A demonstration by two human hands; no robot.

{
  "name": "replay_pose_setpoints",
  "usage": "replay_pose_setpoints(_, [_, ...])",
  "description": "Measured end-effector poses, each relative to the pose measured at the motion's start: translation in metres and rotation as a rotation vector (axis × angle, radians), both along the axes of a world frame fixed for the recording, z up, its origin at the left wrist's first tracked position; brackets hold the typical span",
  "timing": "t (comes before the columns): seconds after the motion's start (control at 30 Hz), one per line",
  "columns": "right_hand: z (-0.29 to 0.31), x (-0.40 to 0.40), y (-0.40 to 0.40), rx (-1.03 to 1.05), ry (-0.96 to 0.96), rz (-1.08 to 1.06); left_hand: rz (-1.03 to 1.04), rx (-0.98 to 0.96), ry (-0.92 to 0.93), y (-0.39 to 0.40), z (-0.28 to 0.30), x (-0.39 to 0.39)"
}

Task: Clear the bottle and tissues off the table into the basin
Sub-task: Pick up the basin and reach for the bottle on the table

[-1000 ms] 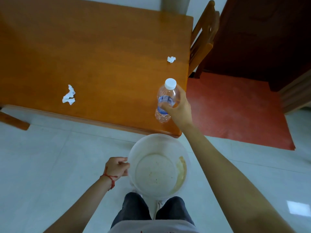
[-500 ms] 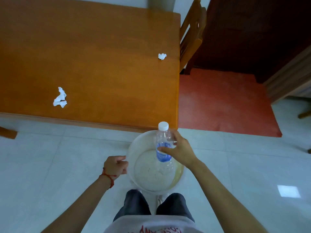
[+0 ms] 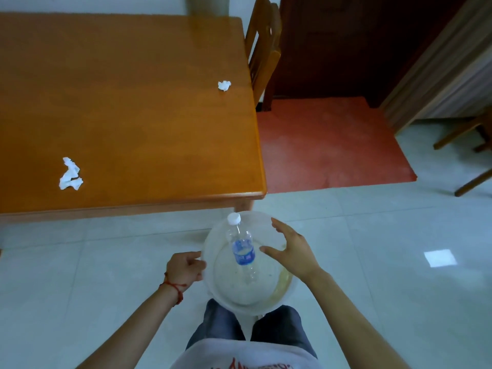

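Observation:
A clear plastic bottle (image 3: 241, 248) with a white cap and blue label stands tilted inside the white basin (image 3: 288, 291), leaning toward the far rim. My right hand (image 3: 292, 252) hovers just right of the bottle, fingers spread, holding nothing. My left hand (image 3: 184, 268), with a red string at the wrist, grips the basin's left rim. A crumpled white tissue (image 3: 70, 174) lies near the front left of the orange wooden table (image 3: 138, 107). A smaller tissue ball (image 3: 224, 85) sits near the table's right edge.
A wooden chair (image 3: 263, 51) stands at the table's far right corner. A red mat (image 3: 330, 145) covers the floor to the right, before a dark door. Another chair's legs (image 3: 468, 161) show at the far right. Pale floor tiles surround me.
My right hand carried the bottle from the table edge down into the basin and let it go; the fingers have opened. My left hand has stayed on the rim.

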State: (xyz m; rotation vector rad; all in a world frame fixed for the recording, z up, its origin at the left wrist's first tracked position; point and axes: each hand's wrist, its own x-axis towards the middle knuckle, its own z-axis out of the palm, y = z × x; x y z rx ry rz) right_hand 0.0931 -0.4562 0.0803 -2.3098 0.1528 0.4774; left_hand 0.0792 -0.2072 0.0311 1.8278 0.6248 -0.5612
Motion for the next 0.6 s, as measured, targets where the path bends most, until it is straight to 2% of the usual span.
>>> replay_pose_setpoints(0.17, [-0.001, -0.035, -0.026, 0.031, -0.071, -0.177, -0.1, 0.01, -0.002, -0.019, 0.001, 0.001])
replay_pose_setpoints(0.3, [-0.005, -0.063, -0.064, -0.024, -0.118, -0.336, -0.174, 0.003, -0.035, -0.042, 0.004, -0.001])
replay_pose_setpoints(0.4, [-0.011, -0.077, -0.099, -0.073, -0.063, -0.421, -0.2, -0.009, -0.059, -0.069, 0.009, -0.002])
replay_pose_setpoints(0.6, [-0.016, -0.083, -0.176, 0.03, 0.036, -0.489, -0.177, -0.014, -0.063, -0.141, 0.013, 0.002])
